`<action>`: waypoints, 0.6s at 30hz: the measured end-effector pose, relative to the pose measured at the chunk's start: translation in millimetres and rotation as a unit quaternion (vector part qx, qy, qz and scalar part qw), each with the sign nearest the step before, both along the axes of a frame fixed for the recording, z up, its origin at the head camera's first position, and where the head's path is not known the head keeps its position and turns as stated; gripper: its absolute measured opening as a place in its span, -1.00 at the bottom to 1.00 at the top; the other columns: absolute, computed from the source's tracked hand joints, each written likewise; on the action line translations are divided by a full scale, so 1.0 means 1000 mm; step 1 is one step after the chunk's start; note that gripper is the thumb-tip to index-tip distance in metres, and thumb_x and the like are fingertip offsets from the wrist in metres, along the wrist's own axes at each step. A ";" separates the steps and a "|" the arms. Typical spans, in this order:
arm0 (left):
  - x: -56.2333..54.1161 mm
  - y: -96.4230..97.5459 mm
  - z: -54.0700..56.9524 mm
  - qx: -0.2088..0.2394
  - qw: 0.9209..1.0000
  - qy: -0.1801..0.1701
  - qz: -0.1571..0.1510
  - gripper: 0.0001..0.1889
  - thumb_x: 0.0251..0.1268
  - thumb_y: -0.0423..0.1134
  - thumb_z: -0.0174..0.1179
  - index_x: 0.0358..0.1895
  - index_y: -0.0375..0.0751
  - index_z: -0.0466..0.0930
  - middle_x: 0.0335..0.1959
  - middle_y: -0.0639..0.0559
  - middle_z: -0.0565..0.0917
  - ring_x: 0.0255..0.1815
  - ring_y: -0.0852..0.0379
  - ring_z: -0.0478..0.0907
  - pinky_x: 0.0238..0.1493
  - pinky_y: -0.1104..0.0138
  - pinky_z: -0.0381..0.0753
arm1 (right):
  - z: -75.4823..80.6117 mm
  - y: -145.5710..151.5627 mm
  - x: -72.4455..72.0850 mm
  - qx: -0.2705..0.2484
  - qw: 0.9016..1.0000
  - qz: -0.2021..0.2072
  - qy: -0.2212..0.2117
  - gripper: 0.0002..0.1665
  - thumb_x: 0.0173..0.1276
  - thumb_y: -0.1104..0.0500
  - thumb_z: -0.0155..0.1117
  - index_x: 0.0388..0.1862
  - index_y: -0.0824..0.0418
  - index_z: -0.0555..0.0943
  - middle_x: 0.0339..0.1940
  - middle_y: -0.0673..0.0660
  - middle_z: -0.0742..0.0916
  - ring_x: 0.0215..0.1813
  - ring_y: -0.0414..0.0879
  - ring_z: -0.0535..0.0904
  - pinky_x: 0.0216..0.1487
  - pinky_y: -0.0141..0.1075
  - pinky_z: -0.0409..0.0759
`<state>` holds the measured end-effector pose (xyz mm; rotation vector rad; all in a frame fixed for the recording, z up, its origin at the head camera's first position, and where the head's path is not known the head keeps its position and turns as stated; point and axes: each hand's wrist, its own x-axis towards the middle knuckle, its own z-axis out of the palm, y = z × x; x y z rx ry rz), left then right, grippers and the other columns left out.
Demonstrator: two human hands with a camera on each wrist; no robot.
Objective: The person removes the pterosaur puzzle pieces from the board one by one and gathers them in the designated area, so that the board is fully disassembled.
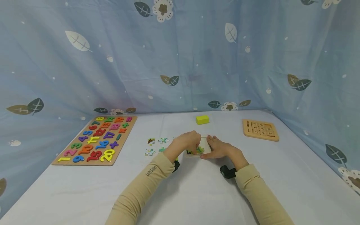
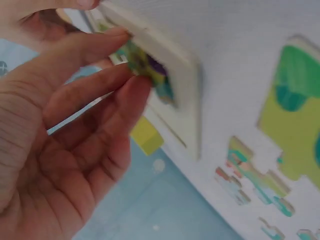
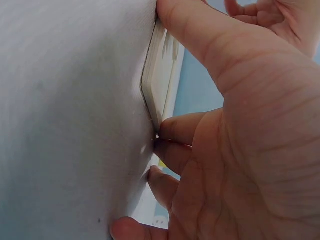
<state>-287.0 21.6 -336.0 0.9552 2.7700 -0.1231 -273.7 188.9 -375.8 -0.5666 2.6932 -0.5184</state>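
My left hand [image 1: 187,141] reaches over a pale, shallow jigsaw board [image 2: 184,75] in front of me. Between its thumb and fingers it pinches a green and purple jigsaw piece [image 2: 141,61] at the picture area inside the frame. My right hand [image 1: 220,148] grips the board's right side, thumb at the near corner and fingertips along the far edge. In the right wrist view the board's edge [image 3: 155,75] lies against the white cloth. Loose jigsaw pieces [image 1: 150,152] lie left of the board, partly hidden by my left forearm; a green one [image 2: 295,110] looms large in the left wrist view.
A yellow block [image 1: 202,119] sits beyond the board. On the left lies a wooden board [image 1: 118,149] of colourful numbers and signs. A small wooden number-tile board [image 1: 248,131] is at the back right. Blue patterned curtain [image 1: 180,56] hangs behind the table.
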 end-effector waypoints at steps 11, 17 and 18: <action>-0.002 -0.004 -0.004 0.049 0.999 0.009 -0.013 -0.80 -0.02 -0.19 0.47 -0.55 -0.13 0.62 -0.54 0.12 0.64 -0.54 0.26 0.53 -0.48 0.48 0.50 | -0.001 0.000 0.000 0.005 1.000 -0.010 -0.001 0.27 0.22 -0.30 0.25 0.52 0.45 -0.14 0.56 0.40 0.00 0.56 0.33 -0.16 0.45 0.24 -0.02; -0.004 -0.006 -0.006 0.072 0.997 0.005 -0.016 -0.79 -0.04 -0.20 0.47 -0.58 -0.11 0.59 -0.59 0.15 0.60 -0.57 0.28 0.50 -0.51 0.49 0.47 | -0.001 0.000 0.000 0.008 1.000 -0.014 -0.004 0.28 0.22 -0.31 0.25 0.52 0.44 -0.14 0.56 0.38 -0.01 0.57 0.31 -0.17 0.45 0.24 -0.02; -0.004 -0.007 -0.005 0.075 0.997 0.005 -0.016 -0.79 -0.04 -0.20 0.47 -0.59 -0.11 0.59 -0.60 0.15 0.60 -0.57 0.28 0.50 -0.51 0.49 0.47 | -0.001 0.000 -0.001 0.008 1.000 -0.015 -0.004 0.27 0.22 -0.31 0.25 0.52 0.44 -0.14 0.56 0.38 -0.01 0.57 0.31 -0.17 0.45 0.24 -0.02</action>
